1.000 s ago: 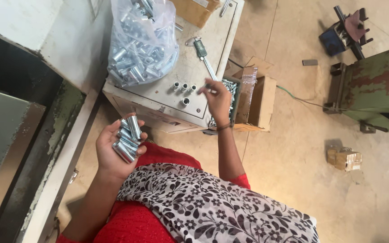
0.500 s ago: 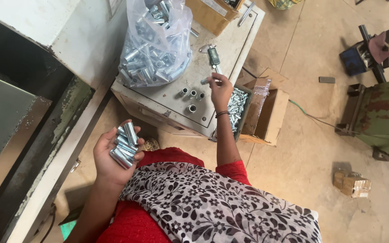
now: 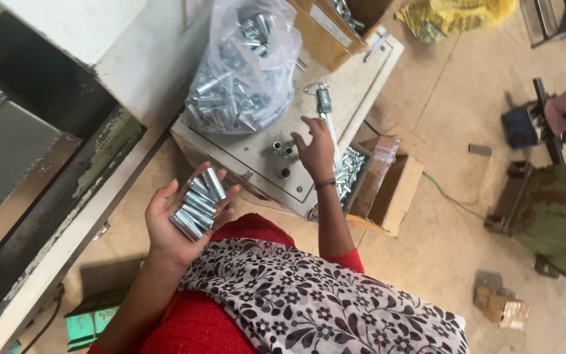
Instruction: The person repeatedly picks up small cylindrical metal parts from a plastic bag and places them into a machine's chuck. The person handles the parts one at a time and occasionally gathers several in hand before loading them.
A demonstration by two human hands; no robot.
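Note:
My left hand (image 3: 181, 219) is palm up and cups several short shiny metal cylinders (image 3: 198, 202) stacked side by side. My right hand (image 3: 314, 149) reaches out over a white metal box top (image 3: 257, 157), fingers spread, holding nothing I can see. It hovers beside three small metal sleeves (image 3: 283, 156) standing on the box and next to a digital caliper (image 3: 325, 108). A clear plastic bag (image 3: 244, 65) full of the same cylinders sits just beyond.
An open cardboard box (image 3: 394, 190) holding more metal parts stands to the right of the white box. Another cardboard box (image 3: 332, 23) is at the top. A grey machine frame (image 3: 47, 170) runs along the left. A green machine (image 3: 558, 210) stands on the right floor.
The view has shifted and come closer. My right hand has opened and dropped slightly over the box top. My left hand has opened flatter, showing the cylinders.

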